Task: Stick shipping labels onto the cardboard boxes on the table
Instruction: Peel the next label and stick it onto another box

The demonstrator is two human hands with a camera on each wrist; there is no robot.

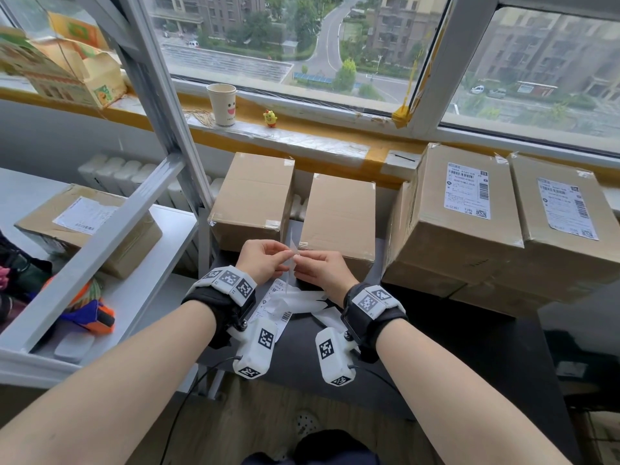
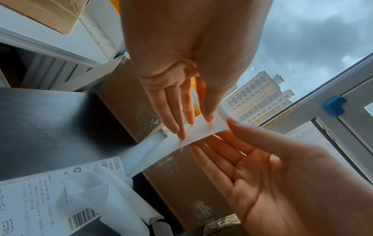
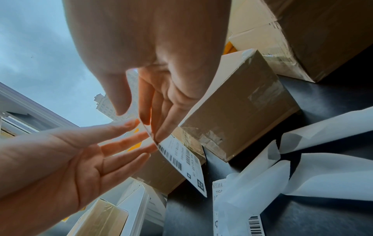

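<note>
I hold a white shipping label (image 1: 292, 239) upright and edge-on between both hands, above the black table (image 1: 469, 337). My left hand (image 1: 288, 255) pinches its top edge between thumb and fingers (image 2: 181, 127). My right hand (image 1: 299, 260) meets it from the other side, fingertips (image 3: 157, 135) on the printed face (image 3: 181, 159). In the left wrist view the label's plain white back (image 2: 171, 151) shows. Just behind the hands stand two plain cardboard boxes, one on the left (image 1: 251, 193) and one on the right (image 1: 339, 213).
Loose labels and curled backing sheets (image 1: 295, 303) lie under my wrists. Two large labelled boxes (image 1: 463, 213) (image 1: 563, 226) are stacked at the right. The white shelf (image 1: 161, 263) at the left holds another labelled box (image 1: 87, 223) and an orange tape gun (image 1: 97, 317). The window sill carries a paper cup (image 1: 221, 104).
</note>
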